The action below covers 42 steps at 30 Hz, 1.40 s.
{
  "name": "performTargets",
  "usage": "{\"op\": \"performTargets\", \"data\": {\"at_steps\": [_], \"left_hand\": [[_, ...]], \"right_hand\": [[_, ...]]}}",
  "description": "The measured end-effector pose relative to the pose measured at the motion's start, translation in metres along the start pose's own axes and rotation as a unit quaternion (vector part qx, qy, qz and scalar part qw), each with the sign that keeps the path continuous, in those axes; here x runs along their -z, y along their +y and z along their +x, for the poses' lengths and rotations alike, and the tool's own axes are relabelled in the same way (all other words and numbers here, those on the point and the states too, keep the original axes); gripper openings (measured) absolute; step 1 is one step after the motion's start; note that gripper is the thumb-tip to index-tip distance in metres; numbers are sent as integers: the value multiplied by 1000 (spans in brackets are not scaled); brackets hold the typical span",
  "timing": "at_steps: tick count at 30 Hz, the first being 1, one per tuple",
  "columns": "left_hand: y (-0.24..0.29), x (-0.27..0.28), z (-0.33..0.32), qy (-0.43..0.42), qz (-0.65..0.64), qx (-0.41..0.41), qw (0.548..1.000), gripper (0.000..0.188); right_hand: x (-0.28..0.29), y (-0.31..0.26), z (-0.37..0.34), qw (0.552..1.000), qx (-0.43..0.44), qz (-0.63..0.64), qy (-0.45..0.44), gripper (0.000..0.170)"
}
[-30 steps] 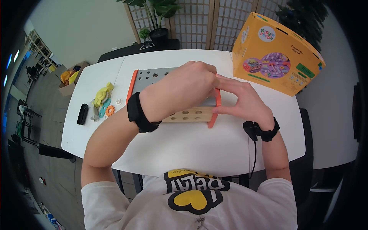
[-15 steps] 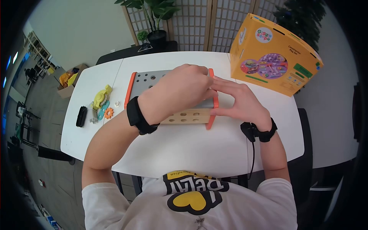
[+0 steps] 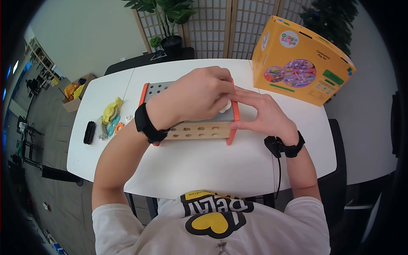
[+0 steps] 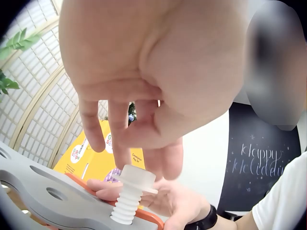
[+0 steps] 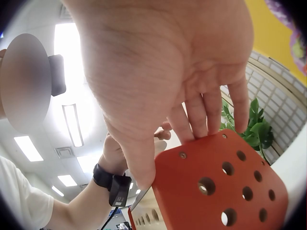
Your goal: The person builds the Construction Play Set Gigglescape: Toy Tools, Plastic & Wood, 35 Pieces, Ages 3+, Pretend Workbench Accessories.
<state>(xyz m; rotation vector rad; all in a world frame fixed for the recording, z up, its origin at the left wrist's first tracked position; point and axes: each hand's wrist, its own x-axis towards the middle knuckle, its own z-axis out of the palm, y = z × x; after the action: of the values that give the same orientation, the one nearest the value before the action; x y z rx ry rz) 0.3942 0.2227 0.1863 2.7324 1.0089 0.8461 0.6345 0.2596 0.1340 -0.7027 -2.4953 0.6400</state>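
Observation:
A toy workbench (image 3: 198,131) with a grey perforated top, wooden front and orange-red end panels stands on the table. A white plastic screw (image 4: 130,191) stands upright in its top near the right end, much of its thread showing. My left hand (image 3: 191,95) is over it, fingers hanging behind the screw's head and the bent thumb (image 4: 141,134) apart from it. With thumb and fingers my right hand (image 3: 267,112) holds the right end panel (image 5: 220,187), thumb at the front edge and fingertips on the upper edge.
On the left of the white table (image 3: 199,165) lie a yellow toy piece (image 3: 111,111), a teal piece (image 3: 113,126), an orange gear (image 3: 119,128), a small white piece (image 3: 129,118) and a black case (image 3: 89,132). A yellow box (image 3: 301,63) stands at the back right.
The left hand has rolled and drawn slightly back to the left, so the white screw now shows beside its thumb. The right hand keeps its hold on the end panel.

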Motion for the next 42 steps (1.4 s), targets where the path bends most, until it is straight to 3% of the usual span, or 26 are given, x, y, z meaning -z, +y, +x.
{"op": "performTargets", "data": {"at_steps": [2,5,11,14,17,20,23,29,32,35,38,42], "left_hand": [[18,4,1,-55,61,80,993,10],[16,-1,-1,-65,101,71,990,13],[0,2,-3,-89,3,17,996,19],[-4,7,-6,-107,-60,34,992,25],[-2,9,-5,-91,-76,6,993,19],[5,3,-4,-17,-59,-9,998,13],[22,5,-3,-67,109,102,986,8],[5,2,-5,-89,36,28,995,8],[0,9,-4,-137,-28,25,990,18],[1,11,-3,-133,-92,34,986,21],[3,-2,-3,25,4,-2,1000,14],[13,-7,-4,-38,112,79,990,13]], "right_hand": [[-2,1,-1,1000,1,-6,7,74],[-4,2,-1,1000,-1,-5,13,74],[-4,4,-1,1000,15,-15,16,74],[-5,4,-1,1000,19,-19,17,73],[-3,2,-1,1000,12,-11,7,72],[-1,-2,0,1000,-8,6,-2,72],[-4,0,-1,1000,-1,1,10,72],[-6,3,-1,1000,13,0,20,73],[-5,3,-1,1000,18,-11,16,73],[-4,0,0,1000,3,-1,5,71],[0,-4,2,1000,-8,11,-12,72],[-4,1,0,1000,2,-1,7,75]]}}
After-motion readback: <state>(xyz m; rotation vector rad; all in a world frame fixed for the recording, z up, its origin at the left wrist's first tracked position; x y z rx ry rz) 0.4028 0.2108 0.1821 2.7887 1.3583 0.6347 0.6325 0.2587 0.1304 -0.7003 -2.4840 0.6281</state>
